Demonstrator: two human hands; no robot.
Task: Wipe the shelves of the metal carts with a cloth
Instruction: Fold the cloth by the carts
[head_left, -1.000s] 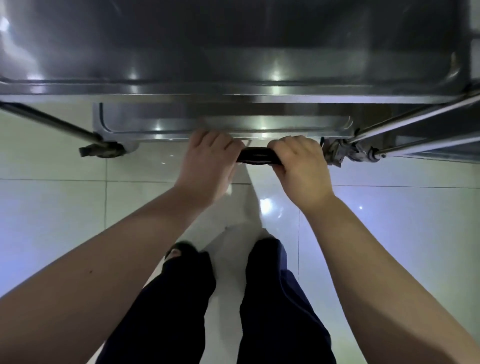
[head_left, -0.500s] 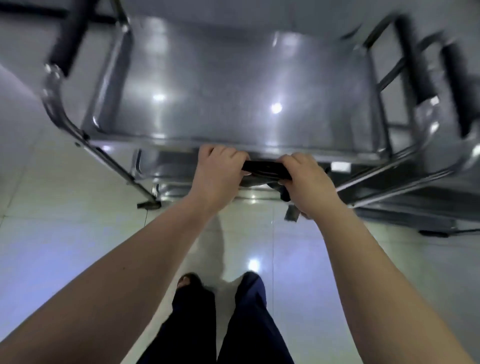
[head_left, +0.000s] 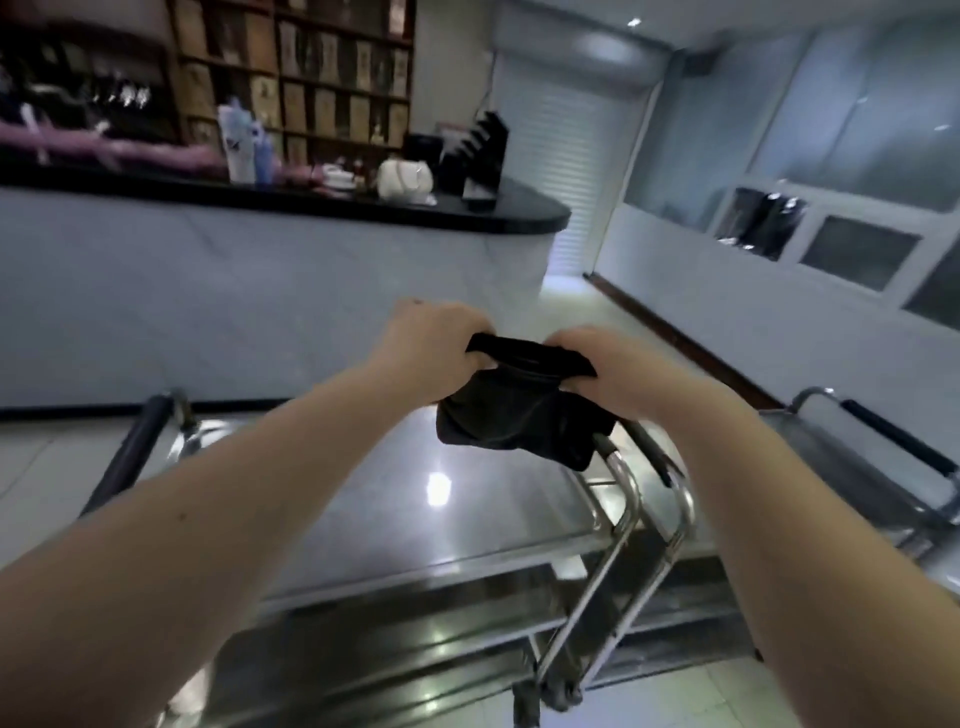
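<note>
From the head camera, a black cloth (head_left: 514, 415) is seen held up in the air between both hands, above the top shelf (head_left: 374, 525) of a metal cart (head_left: 618, 525) and not touching it. The left hand (head_left: 434, 353) is closed on the cloth's upper left edge, with its fingers curled round the fabric. The right hand (head_left: 605, 366) is closed on the upper right edge in the same way. The top edge is pulled fairly straight between the two hands, and the rest of the cloth hangs down in a loose fold.

The top shelf is bare, shiny metal, and a bright spot of light is reflected near its middle. A lower shelf (head_left: 415, 649) is seen beneath it, and a wheel (head_left: 561, 696) at the bottom of the frame. A black-padded handle (head_left: 130, 452) is seen at the cart's left end. A second cart (head_left: 831, 457) is parked just beside the first on the right.

Behind the carts, a counter (head_left: 519, 213) with a dark top is seen, on which bottles (head_left: 241, 140) and a white bag (head_left: 405, 179) stand. Wooden shelving (head_left: 311, 78) rises behind it, and a closed roller shutter (head_left: 571, 156) is seen further back. The picture is somewhat blurred.
</note>
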